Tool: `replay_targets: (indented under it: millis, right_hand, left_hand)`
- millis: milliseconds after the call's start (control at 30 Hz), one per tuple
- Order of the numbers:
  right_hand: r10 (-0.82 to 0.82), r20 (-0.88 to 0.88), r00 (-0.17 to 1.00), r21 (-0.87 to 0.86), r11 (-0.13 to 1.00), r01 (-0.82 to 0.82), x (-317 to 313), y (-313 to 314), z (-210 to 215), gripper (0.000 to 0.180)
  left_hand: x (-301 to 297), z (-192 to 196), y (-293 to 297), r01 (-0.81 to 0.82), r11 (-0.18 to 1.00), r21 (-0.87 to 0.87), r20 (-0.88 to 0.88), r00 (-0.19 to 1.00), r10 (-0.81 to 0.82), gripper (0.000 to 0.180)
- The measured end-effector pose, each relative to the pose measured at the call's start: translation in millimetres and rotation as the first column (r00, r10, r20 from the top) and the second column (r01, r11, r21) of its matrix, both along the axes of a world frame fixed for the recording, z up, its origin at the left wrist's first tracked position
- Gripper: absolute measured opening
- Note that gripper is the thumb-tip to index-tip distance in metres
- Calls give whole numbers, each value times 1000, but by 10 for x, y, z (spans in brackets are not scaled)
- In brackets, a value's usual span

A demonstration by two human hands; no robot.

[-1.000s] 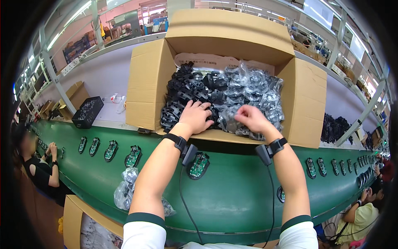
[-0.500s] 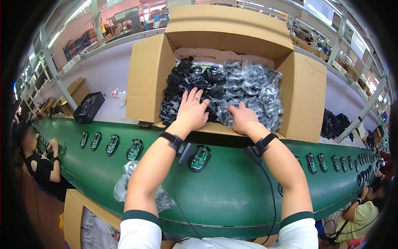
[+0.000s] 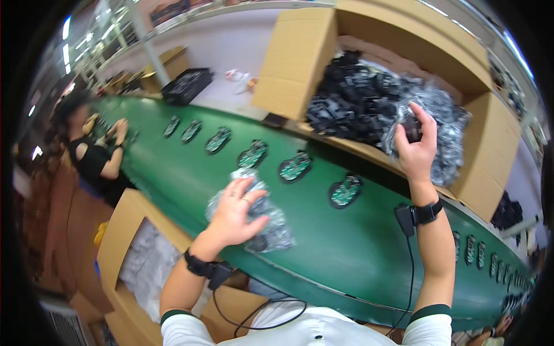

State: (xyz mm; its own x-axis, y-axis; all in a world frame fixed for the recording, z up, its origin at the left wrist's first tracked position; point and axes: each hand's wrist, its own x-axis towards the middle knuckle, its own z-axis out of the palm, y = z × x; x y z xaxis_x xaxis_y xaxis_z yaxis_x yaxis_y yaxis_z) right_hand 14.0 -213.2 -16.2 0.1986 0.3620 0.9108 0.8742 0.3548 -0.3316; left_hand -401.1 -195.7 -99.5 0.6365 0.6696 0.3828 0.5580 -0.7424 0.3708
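Observation:
My left hand (image 3: 235, 214) is open, its fingers spread over a crumpled clear plastic bag (image 3: 274, 228) on the green conveyor belt (image 3: 300, 230). Its fingertips seem to touch the plastic. Above the large cardboard box (image 3: 295, 63), my right hand (image 3: 420, 151) pinches a small black plastic part (image 3: 411, 128) between thumb and fingers. Inside that box, loose black plastic parts (image 3: 352, 101) lie on the left, and clear bags of parts (image 3: 447, 124) fill the right side. Blur hides the held part's exact shape.
Green circuit boards in black housings (image 3: 346, 191) stand in a row along the belt. A second open carton (image 3: 118, 242) with plastic inside is at lower left. A black bin (image 3: 187, 85) sits beyond the belt. One co-worker (image 3: 95, 144) works at far left. Cables hang from both wristbands.
My view has swung left and tilted. My left hand has left the box and come down to the plastic bag. My right hand now holds a black part above the box.

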Motion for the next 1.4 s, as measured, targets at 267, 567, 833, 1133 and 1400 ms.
replay_targets:
  millis: [267, 567, 833, 1133, 1400]
  right_hand:
    - [666, -312, 677, -248, 631, -735, -2198, 454, -766, 51]
    - [605, -8, 797, -598, 636, -488, -2181, 199, -1362, 77]
    - [551, -176, 816, -696, 517, -499, -2068, 261, -1567, 46]
    - [565, -719, 405, -235, 351, -906, -2291, 617, -1507, 21]
    - [296, -942, 157, -100, 199, -975, -2468, 782, -1058, 23]
  left_hand:
    - [-135, -312, -56, -147, 989, 24, -385, 911, 145, 66]
    - [-624, -401, 706, -483, 850, 209, -246, 816, 524, 54]
    - [-34, -331, 479, -81, 994, -74, -253, 966, 60, 71]
    - [-72, -370, 667, 338, 836, -432, 770, 621, 147, 77]
    - [-165, -326, 734, 368, 831, -416, 833, 520, 187, 99]
